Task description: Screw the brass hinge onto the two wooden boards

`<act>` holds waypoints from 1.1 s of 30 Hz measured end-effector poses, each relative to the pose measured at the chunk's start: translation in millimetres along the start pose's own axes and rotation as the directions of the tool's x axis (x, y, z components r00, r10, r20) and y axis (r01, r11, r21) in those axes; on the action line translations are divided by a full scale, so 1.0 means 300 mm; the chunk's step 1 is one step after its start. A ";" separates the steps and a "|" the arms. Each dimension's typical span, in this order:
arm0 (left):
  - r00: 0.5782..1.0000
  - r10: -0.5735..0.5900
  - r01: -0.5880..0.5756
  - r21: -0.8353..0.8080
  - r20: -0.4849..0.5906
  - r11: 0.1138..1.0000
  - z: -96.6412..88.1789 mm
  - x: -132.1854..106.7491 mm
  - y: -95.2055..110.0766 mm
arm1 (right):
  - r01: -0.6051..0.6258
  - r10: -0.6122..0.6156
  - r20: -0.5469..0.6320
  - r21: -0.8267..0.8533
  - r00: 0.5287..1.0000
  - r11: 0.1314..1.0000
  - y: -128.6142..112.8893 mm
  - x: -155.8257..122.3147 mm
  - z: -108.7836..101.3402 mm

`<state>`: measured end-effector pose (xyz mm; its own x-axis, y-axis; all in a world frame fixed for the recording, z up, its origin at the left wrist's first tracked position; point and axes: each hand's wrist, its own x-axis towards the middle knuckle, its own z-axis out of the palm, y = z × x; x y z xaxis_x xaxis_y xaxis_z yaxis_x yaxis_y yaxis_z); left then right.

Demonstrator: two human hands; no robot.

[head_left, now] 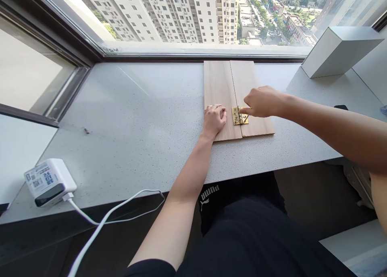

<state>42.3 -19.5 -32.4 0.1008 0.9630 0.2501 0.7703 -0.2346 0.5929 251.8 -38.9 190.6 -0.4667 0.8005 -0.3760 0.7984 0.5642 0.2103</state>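
Black shirt (260, 236) cloth fills the near edge of the view, with dark shorts (225, 192) just beyond it under the rim of the tabletop (151, 119). On that tabletop, a left board (219, 87) and a right board (246, 79) lie flat, edge to edge, and a brass hinge (236, 117) sits across their seam near the close end. The left hand (215, 119) rests on the left board beside the hinge, its fingers loosely bent and gripping nothing that shows. The right hand (261, 101) reaches over the right board, fingers drawn in narrow at the hinge; whether they pinch some small piece, I cannot tell. The step in hand looks like close work on the hinge, and such work calls for boards held still and the hinge kept square to the seam. The tabletop is pale, speckled stone, running up to a dark window frame (157, 59); tall buildings (172, 11) and treetops show through the glass. A white box (332, 53) stands at the far right, and at the near left a white device (51, 180) trails a cable (102, 224) over the edge.
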 end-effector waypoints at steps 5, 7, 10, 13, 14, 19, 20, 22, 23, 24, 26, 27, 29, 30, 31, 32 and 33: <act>1.000 0.006 -0.006 0.002 0.013 1.000 -0.001 0.000 -0.004 | 0.057 -0.052 -0.038 0.150 0.998 0.987 0.096 -0.039 0.032; 1.000 0.001 -0.001 0.002 0.012 1.000 -0.001 0.000 -0.007 | 0.086 -0.073 -0.066 0.232 0.995 0.969 0.120 -0.046 0.061; 1.000 -0.001 0.001 0.005 0.013 1.000 -0.001 -0.002 -0.007 | 0.145 -0.087 -0.170 0.363 0.982 0.920 0.140 -0.048 0.111; 1.000 -0.003 0.003 0.012 0.010 1.000 -0.002 -0.006 -0.002 | 0.207 -0.094 -0.277 0.416 0.956 0.885 0.143 -0.050 0.144; 1.000 -0.005 0.005 0.014 0.008 1.000 -0.003 -0.008 -0.001 | 0.230 -0.098 -0.315 0.417 0.944 0.879 0.143 -0.053 0.149; 1.000 -0.004 0.004 0.014 0.012 1.000 -0.004 -0.010 -0.001 | 0.244 0.069 -0.553 0.472 0.830 0.847 0.171 -0.061 0.175; 1.000 -0.001 0.001 0.013 0.014 1.000 -0.004 -0.009 -0.002 | 0.215 0.153 -0.582 0.512 0.798 0.831 0.185 -0.051 0.193; 1.000 0.005 -0.005 0.012 0.018 1.000 -0.003 -0.008 -0.004 | 0.152 0.328 -0.575 0.632 0.750 0.759 0.218 -0.014 0.249; 1.000 0.006 -0.006 0.015 0.018 1.000 -0.003 -0.008 -0.005 | 0.133 0.392 -0.531 0.704 0.751 0.698 0.231 0.014 0.287; 1.000 0.005 -0.005 0.020 0.017 1.000 -0.003 -0.007 -0.005 | 0.118 0.450 -0.464 0.784 0.763 0.609 0.241 0.047 0.329; 1.000 -0.002 0.002 0.033 0.019 0.999 -0.003 -0.007 -0.005 | 0.083 0.549 -0.300 0.919 0.780 0.385 0.245 0.120 0.415; 1.000 -0.006 0.005 0.038 0.023 0.999 -0.003 -0.007 -0.005 | 0.073 0.591 -0.272 0.938 0.759 0.338 0.239 0.158 0.454; 0.999 -0.009 0.007 0.045 0.035 0.999 -0.004 -0.007 -0.003 | 0.078 0.652 -0.243 0.960 0.718 0.271 0.216 0.230 0.514; 0.999 -0.011 0.009 0.048 0.039 0.999 -0.005 -0.007 -0.002 | 0.094 0.670 -0.234 0.967 0.705 0.238 0.200 0.263 0.532; 0.999 -0.013 0.011 0.051 0.041 0.999 -0.005 -0.007 -0.001 | 0.110 0.685 -0.229 0.971 0.692 0.214 0.184 0.294 0.543; 0.999 -0.016 0.013 0.055 0.042 0.998 -0.006 -0.007 -0.001 | 0.125 0.696 -0.229 0.972 0.681 0.198 0.167 0.324 0.547; 0.999 -0.018 0.016 0.058 0.042 0.998 -0.007 -0.007 0.000 | 0.137 0.705 -0.231 0.973 0.670 0.188 0.149 0.352 0.547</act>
<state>40.9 -21.7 -31.3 0.1132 0.9717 0.2072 0.8069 -0.2115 0.5515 300.6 37.6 12.3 0.1626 0.9811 0.1047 0.4566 0.0192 -0.8895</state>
